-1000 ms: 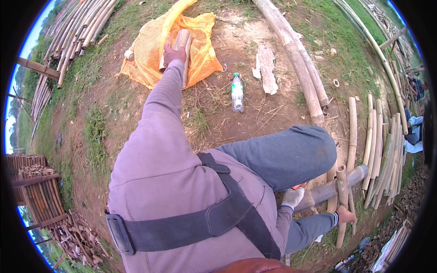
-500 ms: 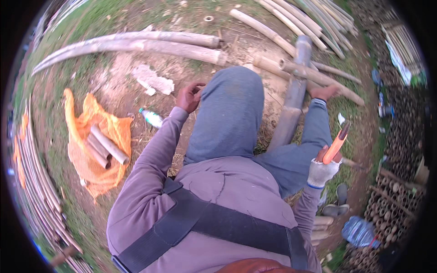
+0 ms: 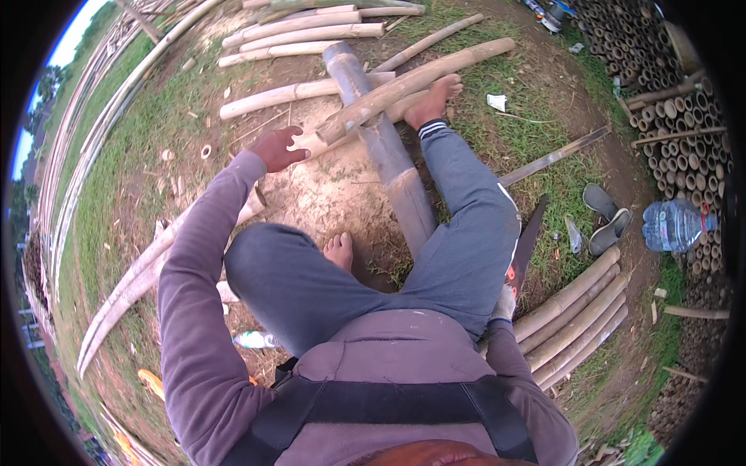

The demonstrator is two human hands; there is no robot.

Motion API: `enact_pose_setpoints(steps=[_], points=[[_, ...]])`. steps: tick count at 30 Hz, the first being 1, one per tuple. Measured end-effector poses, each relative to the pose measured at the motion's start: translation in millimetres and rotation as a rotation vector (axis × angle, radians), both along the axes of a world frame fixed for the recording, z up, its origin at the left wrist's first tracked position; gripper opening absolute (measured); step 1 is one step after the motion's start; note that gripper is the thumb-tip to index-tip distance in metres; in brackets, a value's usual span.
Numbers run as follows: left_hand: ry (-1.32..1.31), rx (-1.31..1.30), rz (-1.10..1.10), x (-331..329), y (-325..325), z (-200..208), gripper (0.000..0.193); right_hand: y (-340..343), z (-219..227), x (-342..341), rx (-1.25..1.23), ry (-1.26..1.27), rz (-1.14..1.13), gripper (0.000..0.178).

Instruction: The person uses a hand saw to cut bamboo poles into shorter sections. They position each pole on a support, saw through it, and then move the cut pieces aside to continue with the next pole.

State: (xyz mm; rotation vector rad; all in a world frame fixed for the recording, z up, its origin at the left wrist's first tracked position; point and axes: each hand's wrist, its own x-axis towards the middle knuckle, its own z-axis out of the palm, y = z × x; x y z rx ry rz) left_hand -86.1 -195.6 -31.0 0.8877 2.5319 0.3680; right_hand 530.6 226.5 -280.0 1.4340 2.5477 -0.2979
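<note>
My left hand [image 3: 281,147] reaches forward, bare and open, thumb and fingers apart over the sawdust. It is just left of the cut end of a pale bamboo pole [image 3: 420,85] and appears not to touch it. The pole lies across a thick grey bamboo log [image 3: 404,194], with my right foot [image 3: 437,101] against it. Beside my right thigh, my gloved right hand [image 3: 505,304] is closed on the orange handle of a handsaw [image 3: 530,241]. Its dark blade points away from me. My thigh partly hides that hand and the handle.
Cut bamboo poles [image 3: 575,311] lie together at the right, near dark shoes [image 3: 606,213] and a large blue water bottle [image 3: 674,225]. More poles [image 3: 311,35] lie at the far side. Stacked bamboo pieces [image 3: 684,132] line the right edge. Sawdust [image 3: 318,194] covers the ground between my legs.
The view has swung to the right. My left hand has gone from beside my knee to near the pole's end. The saw, raised before, is now low beside my thigh.
</note>
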Motion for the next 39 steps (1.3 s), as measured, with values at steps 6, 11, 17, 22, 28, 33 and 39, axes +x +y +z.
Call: enact_pose_setpoints(steps=[6, 11, 17, 22, 28, 33, 39], points=[[0.085, -0.248, 0.076, -46, 84, -63, 0.112, -19, 47, -49, -0.031, 0.21, -0.113, 0.02], [-0.049, -0.252, 0.019, -29, 120, -51, 0.095, 16, 182, -162, 0.169, 0.775, -0.212, 0.034], [-0.887, 0.367, 0.299, 66, 153, 5, 0.077, -22, 190, -386, -1.142, 1.225, -0.406, 0.09], [-1.053, 0.438, 0.277, 125, 123, 24, 0.07, -82, 166, -463, -1.776, 1.315, -0.506, 0.074], [-0.98, 0.531, 0.197, 197, 111, 0, 0.082, -83, 200, -417, -1.416, 1.289, -0.048, 0.056], [0.061, 0.609, -0.161, 109, 111, 84, 0.088, 3, 299, -377, -0.747, 1.001, 0.62, 0.07], [1.527, 0.244, -0.001, -28, -11, 216, 0.128, 83, 325, -332, 0.247, 0.745, 0.852, 0.09]])
